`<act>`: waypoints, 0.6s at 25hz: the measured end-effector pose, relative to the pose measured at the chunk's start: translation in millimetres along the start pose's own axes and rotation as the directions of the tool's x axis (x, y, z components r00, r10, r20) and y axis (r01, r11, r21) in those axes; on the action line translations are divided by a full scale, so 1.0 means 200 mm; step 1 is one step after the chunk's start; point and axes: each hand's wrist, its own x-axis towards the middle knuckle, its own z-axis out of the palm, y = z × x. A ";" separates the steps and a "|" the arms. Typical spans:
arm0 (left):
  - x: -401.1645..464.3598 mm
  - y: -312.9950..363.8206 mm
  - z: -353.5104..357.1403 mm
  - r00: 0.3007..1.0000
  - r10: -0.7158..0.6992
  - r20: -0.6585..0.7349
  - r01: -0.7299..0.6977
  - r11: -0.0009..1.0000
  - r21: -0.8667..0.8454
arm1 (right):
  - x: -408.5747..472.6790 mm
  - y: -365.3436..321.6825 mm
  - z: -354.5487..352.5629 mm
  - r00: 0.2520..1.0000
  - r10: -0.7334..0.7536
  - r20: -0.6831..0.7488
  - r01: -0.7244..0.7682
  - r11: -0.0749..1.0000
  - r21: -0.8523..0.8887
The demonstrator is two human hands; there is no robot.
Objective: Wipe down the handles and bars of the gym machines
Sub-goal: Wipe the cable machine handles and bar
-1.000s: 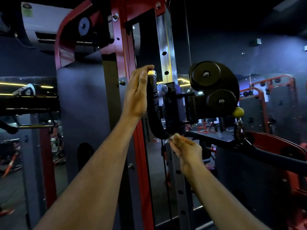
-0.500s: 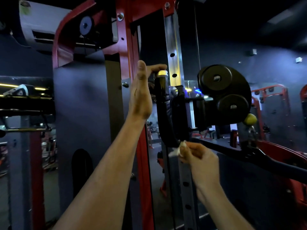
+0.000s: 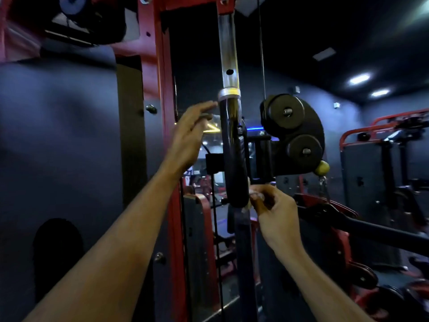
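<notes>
Now off the curved black padded handle (image 3: 229, 154) at frame centre — left hand (image 3: 188, 138) spread open; right hand (image 3: 274, 210) pinching small white cloth (image 3: 249, 203) at its base — lower bend getting wiped.

Dim commercial gym. Indicated by a red-framed cable machine (image 3: 162, 112) with black pulley wheels (image 3: 292, 129), further red equipment (image 3: 383, 147) behind, and recessed ceiling lights (image 3: 359, 79).

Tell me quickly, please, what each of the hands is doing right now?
Left hand: open, fingers straight beside the black handle.
Right hand: pinching a white wipe.
</notes>
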 end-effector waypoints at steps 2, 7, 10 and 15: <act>-0.05 -0.14 0.06 0.985 0.003 0.174 -0.031 0.987 0.159 | -0.04 -0.06 0.00 0.999 0.020 -0.027 -0.019 0.999 0.039; -0.16 -0.33 0.27 0.969 0.032 0.246 -0.062 0.991 0.116 | -0.19 -0.23 -0.01 0.980 -0.069 -0.189 0.094 0.987 0.128; -0.19 -0.35 0.35 0.964 0.030 0.265 -0.065 0.990 0.123 | -0.14 -0.37 0.01 0.916 -0.339 -0.214 0.339 0.940 -0.038; -0.20 -0.34 0.40 0.966 0.020 0.259 -0.084 0.968 0.238 | 0.15 -0.53 0.00 0.709 -0.702 -0.062 0.599 0.647 -0.473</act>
